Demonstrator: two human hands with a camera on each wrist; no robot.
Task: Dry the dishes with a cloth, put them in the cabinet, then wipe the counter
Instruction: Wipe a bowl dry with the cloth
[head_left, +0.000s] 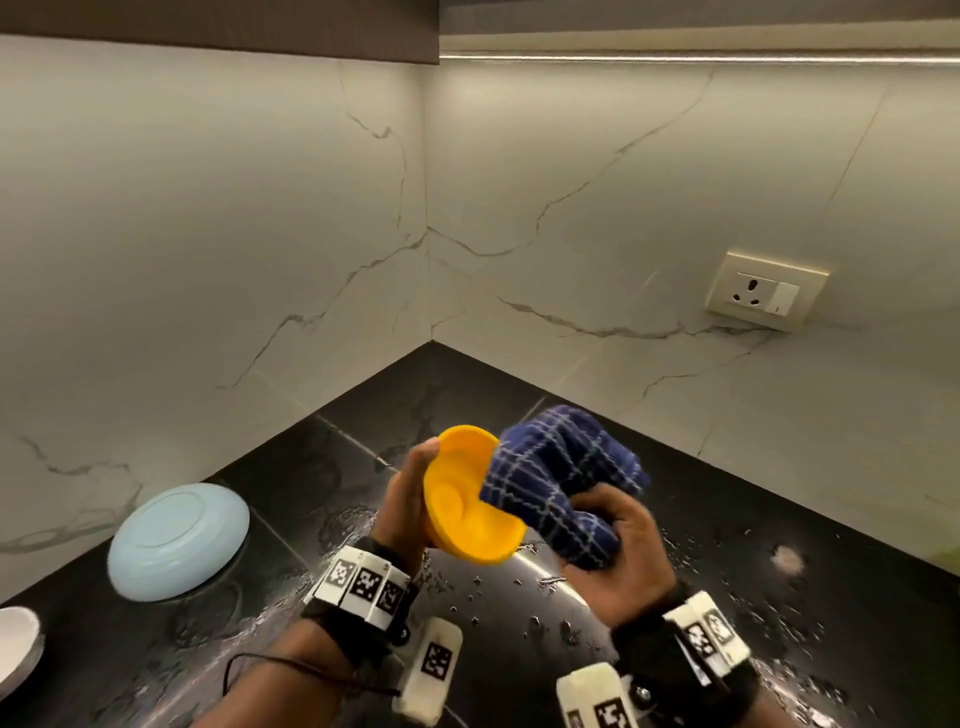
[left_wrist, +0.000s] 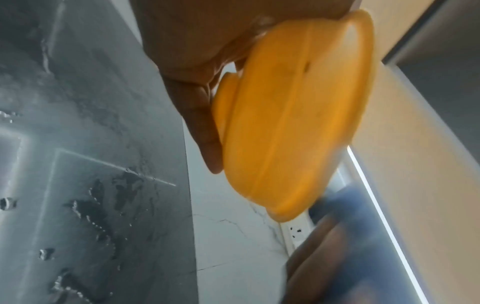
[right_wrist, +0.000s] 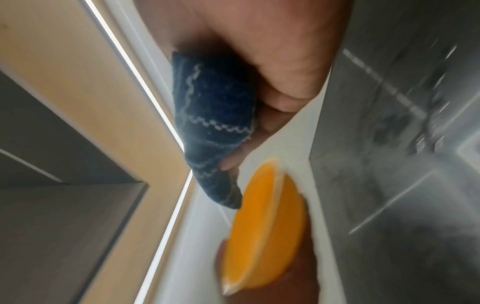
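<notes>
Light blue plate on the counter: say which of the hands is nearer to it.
Left. The left hand, holding the yellow bowl, is nearer the light blue plate; the right hand is beyond the bowl.

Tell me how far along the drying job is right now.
Nothing visibly finished. In hand: left hand holds the yellow bowl while right hand presses the blue cloth into it. Left: the blue plate lies upside down on the counter, which is wet and unwiped.
</notes>
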